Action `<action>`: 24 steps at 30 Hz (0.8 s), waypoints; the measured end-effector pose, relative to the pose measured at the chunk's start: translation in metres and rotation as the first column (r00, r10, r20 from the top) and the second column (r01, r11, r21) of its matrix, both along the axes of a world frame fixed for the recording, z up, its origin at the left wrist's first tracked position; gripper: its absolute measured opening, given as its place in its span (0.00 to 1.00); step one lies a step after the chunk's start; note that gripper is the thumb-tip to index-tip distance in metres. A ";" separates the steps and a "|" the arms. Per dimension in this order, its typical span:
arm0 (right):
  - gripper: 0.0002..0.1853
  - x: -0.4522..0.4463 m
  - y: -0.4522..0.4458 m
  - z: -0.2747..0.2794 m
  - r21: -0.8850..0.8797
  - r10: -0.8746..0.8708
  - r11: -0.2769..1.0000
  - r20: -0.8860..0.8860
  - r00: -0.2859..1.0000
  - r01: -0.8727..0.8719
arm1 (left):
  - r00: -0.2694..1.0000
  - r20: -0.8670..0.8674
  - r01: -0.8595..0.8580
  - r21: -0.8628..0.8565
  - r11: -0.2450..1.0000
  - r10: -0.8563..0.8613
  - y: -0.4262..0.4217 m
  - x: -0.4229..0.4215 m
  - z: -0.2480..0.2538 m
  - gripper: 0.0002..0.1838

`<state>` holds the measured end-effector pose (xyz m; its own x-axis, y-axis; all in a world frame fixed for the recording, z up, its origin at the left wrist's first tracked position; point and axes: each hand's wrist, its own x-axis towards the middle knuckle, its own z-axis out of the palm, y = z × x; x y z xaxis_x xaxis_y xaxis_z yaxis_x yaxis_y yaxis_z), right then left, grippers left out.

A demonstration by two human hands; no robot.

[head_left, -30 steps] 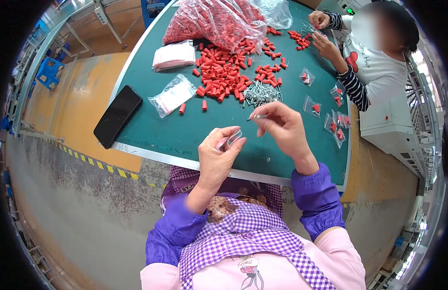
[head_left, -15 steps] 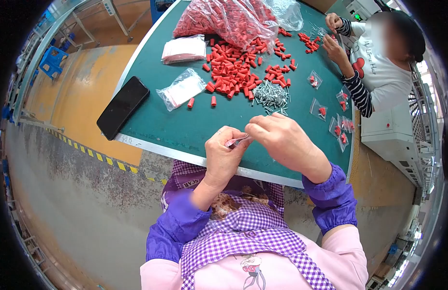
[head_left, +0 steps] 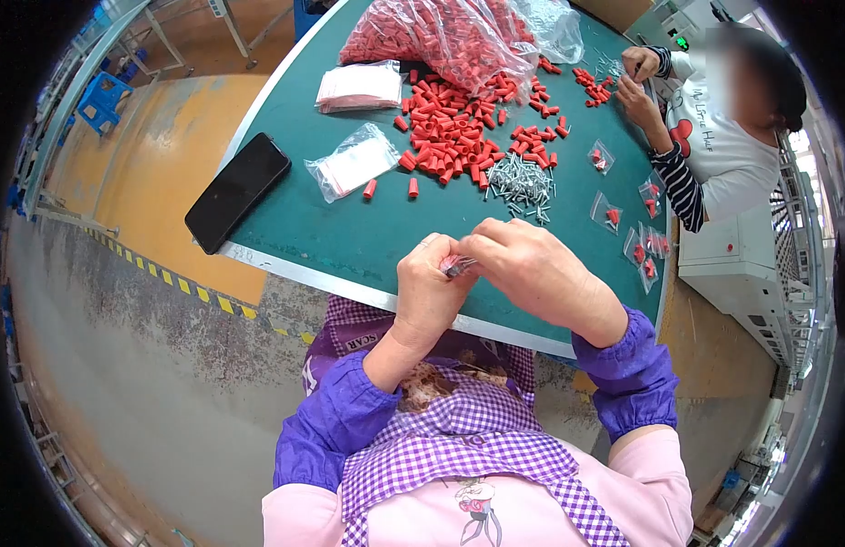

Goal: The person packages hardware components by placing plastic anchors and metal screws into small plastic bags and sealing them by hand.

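My left hand (head_left: 431, 284) is closed on a small clear plastic bag (head_left: 457, 265) with something red in it, above the table's near edge. Against the bag's opening, my right hand (head_left: 532, 269) has its fingers pressed together; its fingertips are partly hidden. Beyond my hands lie a pile of silver screws (head_left: 521, 186) and a heap of red plastic caps (head_left: 448, 128). A packet of small bags (head_left: 354, 162) rests left of the heap, with two loose caps beside it.
A black phone (head_left: 237, 192) lies at the left edge of the green table (head_left: 349, 239). Behind the heap is a large bag of red caps (head_left: 431, 36). Several filled bags (head_left: 612, 215) lie at right, near a co-worker's hands (head_left: 637, 87).
My right hand has come from beside the screw pile to the bag in my left hand, and both hands now touch. The view has shifted slightly.
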<state>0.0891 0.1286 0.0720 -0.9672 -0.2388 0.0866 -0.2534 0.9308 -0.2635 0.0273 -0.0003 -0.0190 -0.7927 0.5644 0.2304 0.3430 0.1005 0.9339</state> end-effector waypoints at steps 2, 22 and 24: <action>0.13 0.000 0.000 0.000 -0.093 -0.052 0.994 0.010 0.999 0.053 | 1.000 0.012 -0.004 0.025 1.000 0.004 -0.001 -0.001 0.001 0.09; 0.19 -0.097 -0.018 -0.092 -0.344 -0.301 0.910 -0.170 0.938 0.230 | 0.956 0.213 -0.226 0.106 0.968 0.199 -0.037 -0.024 -0.004 0.08; 0.16 -0.101 -0.023 -0.094 -0.370 -0.291 0.907 -0.196 0.936 0.204 | 0.948 0.227 -0.253 0.110 0.961 0.223 -0.041 -0.027 -0.005 0.08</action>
<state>-0.0115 0.1056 -0.0224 -0.9297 0.0912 0.3569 -0.1227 0.8368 -0.5335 0.0000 -0.0417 -0.0241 -0.9386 0.3285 0.1056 0.1194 0.0221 0.9926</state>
